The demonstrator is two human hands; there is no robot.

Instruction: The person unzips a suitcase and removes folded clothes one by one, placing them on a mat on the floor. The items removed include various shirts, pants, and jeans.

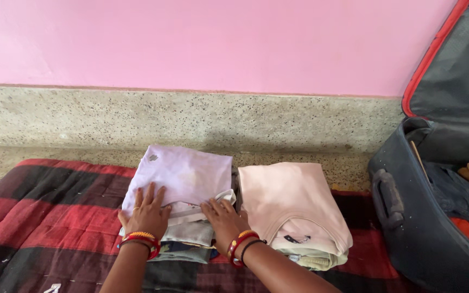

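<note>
**Both Hands Flat on a Stack of Folded Clothes**

Carrier: a red and black checked blanket (pixel 44 217) spread on the speckled stone floor (pixel 6 163) along a pink wall (pixel 218 38).

Left hand (pixel 146 212): palm down on the near left part of the folded lilac shirt (pixel 183 173), which tops the left stack of folded clothes (pixel 188 233). The fingers (pixel 150 194) are extended and slightly spread, pointing toward the far edge of the blanket. They press flat and grip nothing. Red and gold bangles (pixel 139 239) sit on the wrist.

Right hand (pixel 225 218): palm down at the near right corner of the same shirt, over the layers just below it. The fingers are extended, with the tips at the folded edge. Whether they are tucked under a layer cannot be told. Red bangles and a dark band are on this wrist.

Stack position: the left stack sits near the middle of the blanket's far edge. A second stack, topped by a folded pale pink garment (pixel 291 203), lies just beside it on the right; the two appear to touch.

Adjacent item: an open dark grey suitcase (pixel 408 228) with red trim stands off the blanket's right edge, lid raised against the wall, with folded garments inside.
</note>
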